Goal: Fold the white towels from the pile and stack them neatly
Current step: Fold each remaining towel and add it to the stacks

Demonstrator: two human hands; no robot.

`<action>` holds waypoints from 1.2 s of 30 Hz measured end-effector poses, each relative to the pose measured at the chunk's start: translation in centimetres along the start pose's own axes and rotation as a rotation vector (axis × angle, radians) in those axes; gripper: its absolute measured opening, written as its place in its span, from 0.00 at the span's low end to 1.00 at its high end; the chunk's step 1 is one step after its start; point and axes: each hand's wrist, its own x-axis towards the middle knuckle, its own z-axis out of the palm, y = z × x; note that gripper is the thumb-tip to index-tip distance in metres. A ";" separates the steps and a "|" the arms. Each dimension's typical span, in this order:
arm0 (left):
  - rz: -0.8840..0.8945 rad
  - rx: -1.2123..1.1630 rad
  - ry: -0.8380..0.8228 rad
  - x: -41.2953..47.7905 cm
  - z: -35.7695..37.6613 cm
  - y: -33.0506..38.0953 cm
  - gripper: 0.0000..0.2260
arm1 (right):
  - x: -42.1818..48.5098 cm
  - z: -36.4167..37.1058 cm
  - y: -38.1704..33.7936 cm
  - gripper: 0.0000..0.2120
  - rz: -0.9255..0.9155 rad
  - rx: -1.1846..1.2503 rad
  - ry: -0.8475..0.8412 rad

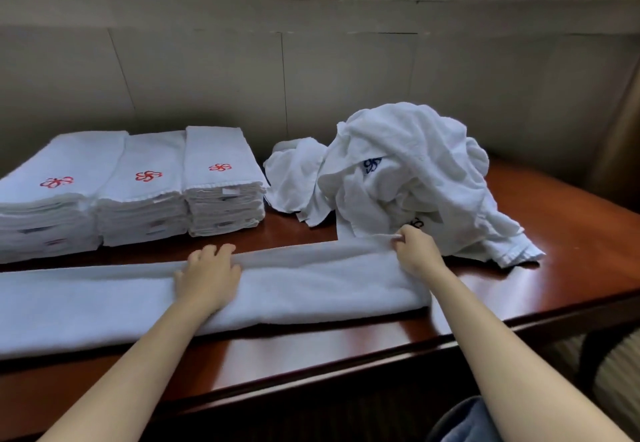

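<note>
- Across the near edge of the reddish wooden surface (554, 206) lies a long folded white towel (311, 285).
- Left hand (207, 275) presses flat on it, fingers spread; right hand (415, 251) pinches its far edge.
- At 1 o'clock sits the rumpled pile (415, 171), showing a blue emblem.
- At 10 o'clock, three folded stacks (138, 192) bear red flower emblems; no readable writing.

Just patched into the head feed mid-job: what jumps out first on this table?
The long white towel lies folded lengthwise across the near table, the left hand resting on its middle and the right hand pinching its far edge. Behind the right hand looms the crumpled pile; at far left stand three neat stacks with red emblems on top.
</note>
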 end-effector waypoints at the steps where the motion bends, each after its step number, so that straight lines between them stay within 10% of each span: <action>1: 0.077 -0.047 0.068 0.1 0.0 0.7 0.17 | 0.2 0.3 0.1 0.07 0.039 -0.049 -0.012; 9: 0.223 -0.104 0.053 0.7 1.3 2.6 0.13 | -0.3 1.9 -2.7 0.18 0.142 -0.523 -0.016; 15: 0.236 -0.124 0.085 0.5 1.5 2.4 0.12 | -1.3 4.8 -4.5 0.15 -0.271 -0.655 0.168; 20: 0.262 -0.014 -0.093 0.2 1.0 1.2 0.22 | -3.6 8.2 -6.6 0.25 -0.472 -0.343 -0.331; 31: -0.196 0.134 -0.157 -0.7 -3.1 -14.0 0.27 | -2.1 8.9 -7.7 0.25 -0.408 -0.690 -0.260; 36: -0.449 0.175 -0.150 -2.7 -5.6 -20.6 0.26 | -5.4 12.7 -14.7 0.22 -0.666 -0.590 -0.187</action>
